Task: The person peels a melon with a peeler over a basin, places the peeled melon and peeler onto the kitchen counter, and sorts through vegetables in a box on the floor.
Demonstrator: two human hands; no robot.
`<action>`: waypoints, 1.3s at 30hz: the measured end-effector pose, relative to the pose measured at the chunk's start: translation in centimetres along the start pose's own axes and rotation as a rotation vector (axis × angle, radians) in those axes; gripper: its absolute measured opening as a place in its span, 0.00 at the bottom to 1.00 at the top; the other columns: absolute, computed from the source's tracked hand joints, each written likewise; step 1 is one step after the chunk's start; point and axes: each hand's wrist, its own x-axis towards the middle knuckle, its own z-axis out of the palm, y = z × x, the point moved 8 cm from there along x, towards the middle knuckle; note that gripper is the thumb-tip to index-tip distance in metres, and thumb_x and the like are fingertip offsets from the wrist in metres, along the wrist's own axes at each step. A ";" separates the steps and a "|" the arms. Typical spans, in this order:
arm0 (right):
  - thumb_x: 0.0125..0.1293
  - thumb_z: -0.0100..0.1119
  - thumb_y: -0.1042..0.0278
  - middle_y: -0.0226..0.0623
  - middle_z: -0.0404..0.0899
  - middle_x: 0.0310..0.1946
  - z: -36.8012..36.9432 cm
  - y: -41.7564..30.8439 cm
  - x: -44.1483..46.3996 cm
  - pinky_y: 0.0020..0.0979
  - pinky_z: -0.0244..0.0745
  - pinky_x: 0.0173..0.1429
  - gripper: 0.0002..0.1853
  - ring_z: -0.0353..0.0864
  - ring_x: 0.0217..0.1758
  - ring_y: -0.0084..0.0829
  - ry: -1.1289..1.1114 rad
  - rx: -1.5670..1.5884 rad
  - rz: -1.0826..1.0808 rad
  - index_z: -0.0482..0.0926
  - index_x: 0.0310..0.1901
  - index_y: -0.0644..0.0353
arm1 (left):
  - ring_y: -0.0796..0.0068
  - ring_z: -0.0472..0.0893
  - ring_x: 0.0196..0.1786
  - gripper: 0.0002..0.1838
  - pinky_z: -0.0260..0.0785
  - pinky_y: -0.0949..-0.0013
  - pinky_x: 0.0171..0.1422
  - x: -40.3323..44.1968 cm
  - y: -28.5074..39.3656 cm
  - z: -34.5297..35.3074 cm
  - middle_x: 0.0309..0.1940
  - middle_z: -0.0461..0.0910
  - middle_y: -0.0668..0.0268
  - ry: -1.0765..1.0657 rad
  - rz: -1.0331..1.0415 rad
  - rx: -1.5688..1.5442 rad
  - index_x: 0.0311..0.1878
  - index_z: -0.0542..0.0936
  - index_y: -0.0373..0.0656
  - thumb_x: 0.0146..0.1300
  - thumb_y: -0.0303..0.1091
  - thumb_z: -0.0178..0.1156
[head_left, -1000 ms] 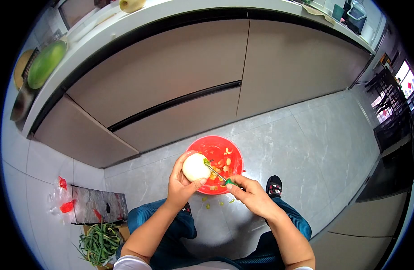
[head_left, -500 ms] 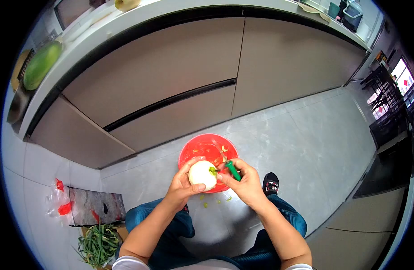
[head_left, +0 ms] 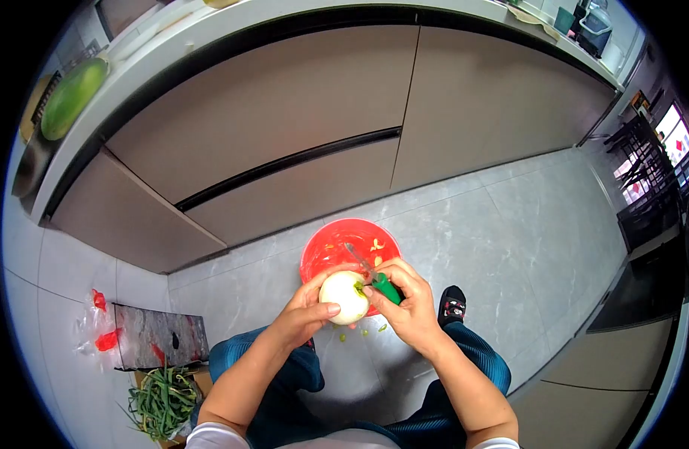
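Observation:
My left hand is closed around a round, pale, peeled fruit or vegetable, its exact kind unclear. A patch of green remains on its right side. My right hand grips the green handle of a small peeling knife; its metal blade points up and to the left. The right fingertips are close beside the green patch. Both hands are over the near part of a red basin, which contains pale peelings.
Green scraps lie on the grey floor between my feet. Spring onions stand at lower left beside a patterned box. Cabinets run ahead under a counter bearing a large green fruit or vegetable.
The pale round piece has turned slightly in my left hand. The knife has rotated, its blade now tipping further left over the basin. The view has shifted a little.

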 end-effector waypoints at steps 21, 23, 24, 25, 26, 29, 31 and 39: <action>0.72 0.63 0.60 0.46 0.83 0.39 -0.7 -1.1 -1.7 0.39 0.79 0.38 0.16 0.86 0.35 0.45 -0.152 -0.337 0.006 0.84 0.50 0.64 | 0.64 0.73 0.71 0.42 0.68 0.59 0.77 0.0 2.3 -2.6 0.67 0.73 0.57 0.219 0.265 0.017 0.76 0.63 0.39 0.59 0.25 0.70; 0.72 0.62 0.59 0.47 0.84 0.39 -0.7 -0.9 -1.7 0.39 0.80 0.38 0.16 0.87 0.35 0.46 -0.171 -0.351 0.017 0.84 0.50 0.64 | 0.64 0.73 0.71 0.42 0.68 0.60 0.76 -0.1 2.5 -2.7 0.67 0.73 0.57 0.230 0.285 0.034 0.76 0.63 0.39 0.58 0.25 0.70; 0.73 0.62 0.58 0.48 0.84 0.38 -0.7 -1.0 -1.7 0.41 0.80 0.39 0.17 0.87 0.36 0.47 -0.179 -0.347 0.027 0.84 0.50 0.65 | 0.65 0.73 0.71 0.42 0.68 0.60 0.76 0.0 2.6 -2.7 0.67 0.73 0.57 0.225 0.301 0.057 0.76 0.64 0.39 0.58 0.25 0.71; 0.74 0.61 0.57 0.49 0.85 0.38 -0.9 -1.1 -1.7 0.42 0.80 0.40 0.17 0.87 0.36 0.48 -0.185 -0.345 0.038 0.84 0.49 0.66 | 0.65 0.73 0.71 0.43 0.68 0.60 0.76 0.0 2.6 -2.6 0.67 0.73 0.57 0.219 0.316 0.079 0.76 0.64 0.39 0.57 0.25 0.71; 0.74 0.61 0.57 0.49 0.85 0.38 -1.0 -1.1 -1.7 0.42 0.80 0.40 0.17 0.87 0.36 0.48 -0.181 -0.347 0.039 0.84 0.49 0.66 | 0.65 0.73 0.71 0.43 0.68 0.60 0.76 0.1 2.6 -2.5 0.67 0.73 0.57 0.215 0.314 0.079 0.76 0.64 0.39 0.57 0.25 0.71; 0.74 0.60 0.57 0.50 0.85 0.38 -0.9 -0.5 -1.8 0.44 0.80 0.42 0.17 0.86 0.37 0.50 -0.240 -0.328 0.090 0.84 0.49 0.66 | 0.65 0.73 0.71 0.44 0.68 0.61 0.76 0.2 2.5 -2.3 0.67 0.73 0.58 0.208 0.327 0.088 0.76 0.64 0.39 0.55 0.25 0.73; 0.75 0.58 0.56 0.51 0.85 0.38 -0.9 0.0 -2.0 0.45 0.79 0.43 0.18 0.86 0.38 0.51 -0.251 -0.319 0.126 0.83 0.48 0.66 | 0.61 0.75 0.70 0.49 0.70 0.57 0.75 0.2 2.5 -2.5 0.65 0.74 0.55 0.236 0.341 0.179 0.76 0.61 0.37 0.52 0.30 0.75; 0.76 0.57 0.53 0.51 0.85 0.34 -1.4 -0.2 -1.8 0.45 0.78 0.43 0.19 0.85 0.37 0.52 -0.327 -0.376 0.252 0.84 0.47 0.64 | 0.63 0.72 0.72 0.45 0.65 0.59 0.78 -0.2 2.5 -2.0 0.68 0.71 0.56 0.204 0.420 0.306 0.75 0.63 0.38 0.54 0.27 0.74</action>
